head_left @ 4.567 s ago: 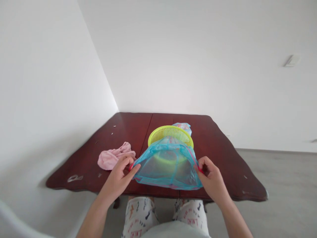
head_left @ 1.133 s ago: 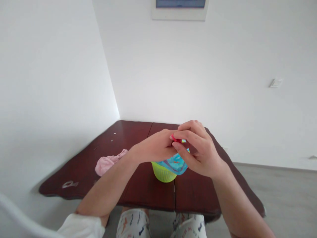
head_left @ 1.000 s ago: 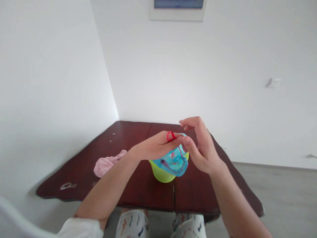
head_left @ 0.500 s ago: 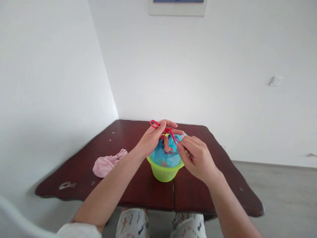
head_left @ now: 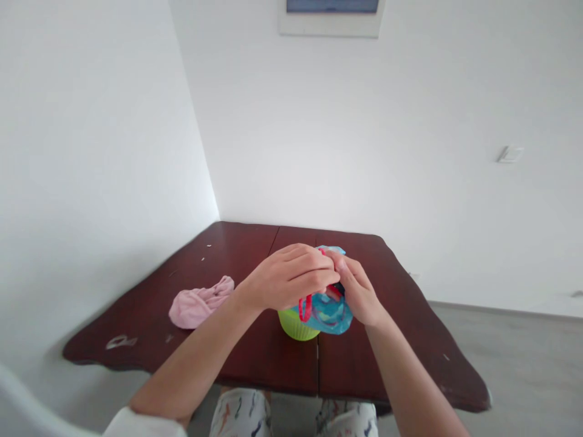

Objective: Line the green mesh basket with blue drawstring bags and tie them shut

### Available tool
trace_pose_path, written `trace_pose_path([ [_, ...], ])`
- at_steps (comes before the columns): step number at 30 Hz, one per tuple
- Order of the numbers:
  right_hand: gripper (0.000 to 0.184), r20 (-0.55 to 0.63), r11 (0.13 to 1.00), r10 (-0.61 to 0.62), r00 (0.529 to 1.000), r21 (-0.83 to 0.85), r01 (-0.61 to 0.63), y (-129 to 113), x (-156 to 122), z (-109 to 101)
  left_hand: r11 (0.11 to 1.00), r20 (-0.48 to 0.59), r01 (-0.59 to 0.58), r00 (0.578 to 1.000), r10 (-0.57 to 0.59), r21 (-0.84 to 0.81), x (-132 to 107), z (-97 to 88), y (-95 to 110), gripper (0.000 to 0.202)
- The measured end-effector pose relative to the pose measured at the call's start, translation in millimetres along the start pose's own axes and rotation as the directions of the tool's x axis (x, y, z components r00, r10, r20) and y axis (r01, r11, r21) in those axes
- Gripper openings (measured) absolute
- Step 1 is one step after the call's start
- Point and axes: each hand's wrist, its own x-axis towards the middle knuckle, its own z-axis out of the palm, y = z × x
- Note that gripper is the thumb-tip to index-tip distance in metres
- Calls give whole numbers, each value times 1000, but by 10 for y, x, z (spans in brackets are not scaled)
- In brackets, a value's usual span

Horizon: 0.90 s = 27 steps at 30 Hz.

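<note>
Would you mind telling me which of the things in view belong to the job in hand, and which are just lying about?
In use: left hand, right hand, blue mesh bag, red cord, lime-green plastic basket.
Just lying about: pink cloth, on the dark wooden table.

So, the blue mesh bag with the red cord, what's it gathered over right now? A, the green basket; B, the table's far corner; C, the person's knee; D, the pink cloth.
A: the blue mesh bag covers the top of the lime-green basket, with its red cord running up to the left hand and right hand.
</note>
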Motion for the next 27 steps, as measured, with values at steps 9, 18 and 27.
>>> trace_pose_path([
  [9,43,76,910,131,989,388,-150,104,38,118,977,-240,198,947,-212,-82,-188,353,158,23],
  [18,47,-172,863,260,950,484,-148,156,92,118,929,-24,343,936,-350,-142,-330,389,239,65],
  [27,52,-472,948,200,859,314,-49,629,31,-608,780,-208,491,778,-593,-387,-1066,337,364,69],
])
